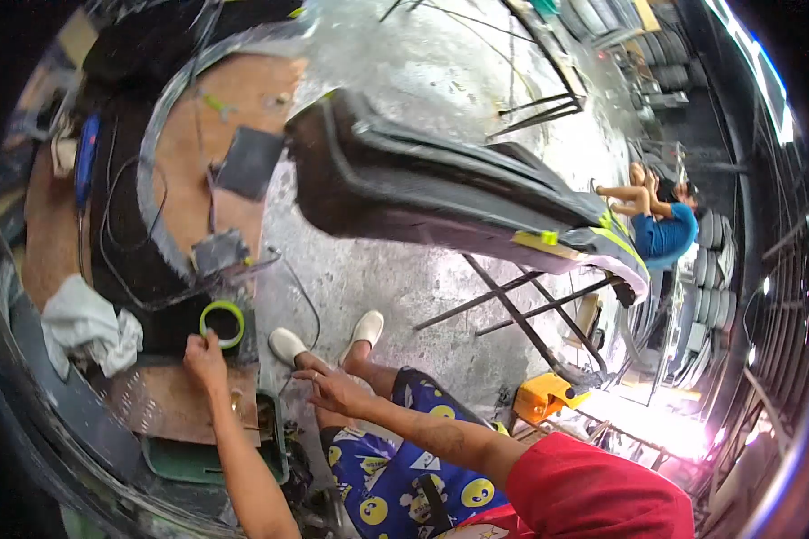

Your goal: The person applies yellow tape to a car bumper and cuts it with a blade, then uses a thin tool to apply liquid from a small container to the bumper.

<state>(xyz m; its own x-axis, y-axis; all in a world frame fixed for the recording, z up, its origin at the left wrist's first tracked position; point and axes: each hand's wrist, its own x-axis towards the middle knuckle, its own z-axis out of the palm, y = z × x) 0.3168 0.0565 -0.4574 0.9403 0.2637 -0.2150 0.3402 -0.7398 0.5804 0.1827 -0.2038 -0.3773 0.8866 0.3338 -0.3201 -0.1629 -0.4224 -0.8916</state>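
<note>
My left hand (206, 361) pinches the lower rim of a roll of bright green tape (222, 324). The roll is at the edge of the work table, over a dark surface. My right hand (334, 392) hangs in front of my legs, fingers loosely stretched and apart, holding nothing. Beyond my hands, a long black car bumper (422, 184) lies on a folding metal stand (521, 314). Pieces of green tape (537, 238) stick to its side and its far end.
A white rag (88, 325), a blue-handled tool (87, 162) and dark sanding-pad-like blocks (250, 162) lie on the table. A cord (306, 292) dangles off it. A green bin (274, 440) stands underneath. An orange case (546, 397) sits right. Another person (665, 232) sits farther back.
</note>
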